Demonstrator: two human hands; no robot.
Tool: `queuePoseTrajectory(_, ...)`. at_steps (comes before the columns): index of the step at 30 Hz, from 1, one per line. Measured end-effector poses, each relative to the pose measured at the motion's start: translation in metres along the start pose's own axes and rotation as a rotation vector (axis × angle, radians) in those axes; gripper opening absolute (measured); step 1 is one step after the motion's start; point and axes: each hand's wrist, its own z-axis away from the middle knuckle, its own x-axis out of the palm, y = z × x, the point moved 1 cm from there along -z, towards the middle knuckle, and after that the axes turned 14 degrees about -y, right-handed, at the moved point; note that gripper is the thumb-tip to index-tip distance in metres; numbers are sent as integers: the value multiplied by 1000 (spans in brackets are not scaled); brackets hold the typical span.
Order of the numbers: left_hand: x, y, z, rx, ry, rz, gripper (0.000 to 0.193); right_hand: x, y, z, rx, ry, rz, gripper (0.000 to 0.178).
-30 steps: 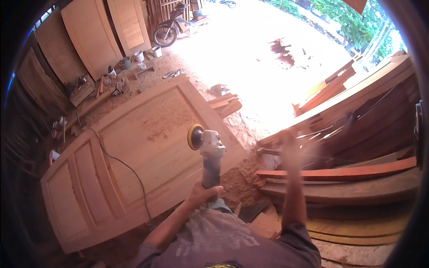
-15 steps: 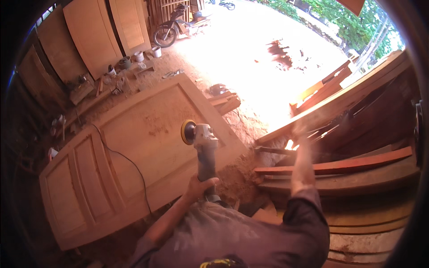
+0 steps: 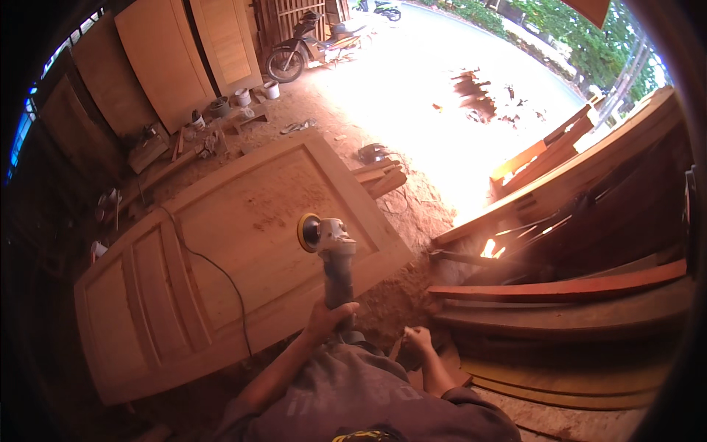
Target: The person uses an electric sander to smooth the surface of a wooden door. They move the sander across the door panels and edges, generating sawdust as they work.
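My left hand [image 3: 330, 321] is wrapped round the body of an angle grinder [image 3: 339, 269], held upright in front of my chest. Its round yellow-rimmed sanding pad [image 3: 308, 233] faces left, above a wooden door [image 3: 243, 243]. The door lies flat, with raised frames, recessed panels and patches of sawdust. Close to my body, right of the grinder, my right hand [image 3: 418, 339] has its fingers closed. Something small and pale shows at the fingertips, too small to name. A dark cord [image 3: 213, 259] runs across the door.
Wooden boards [image 3: 560, 291] are stacked at the right, some on edge. Door panels [image 3: 163, 62] lean against the far-left wall, with small buckets [image 3: 243, 96] before them. A motorbike [image 3: 313, 48] stands at the back. Wood offcuts [image 3: 379, 177] lie beyond the door.
My right hand has come back from the boards at the right to beside my body, its fingers now closed. My left hand still grips the grinder. The view has shifted slightly.
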Motion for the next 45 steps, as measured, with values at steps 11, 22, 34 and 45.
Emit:
queuePoseTrajectory(11,22,-31,-6,93,-140,-2,52,161,-302,87,-473,-631,-206,51)
queuePoseTrajectory(22,-12,-118,51,-306,-564,-10,103,182,-298,114,-359,-326,-334,30)
queuePoseTrajectory(34,-225,-209,294,-950,-413,-1072,99,182,-223,118,-224,-144,379,48)
queuePoseTrajectory(45,-229,-169,337,-882,-295,-1148,87,366,-133,117,-253,-467,1005,55)
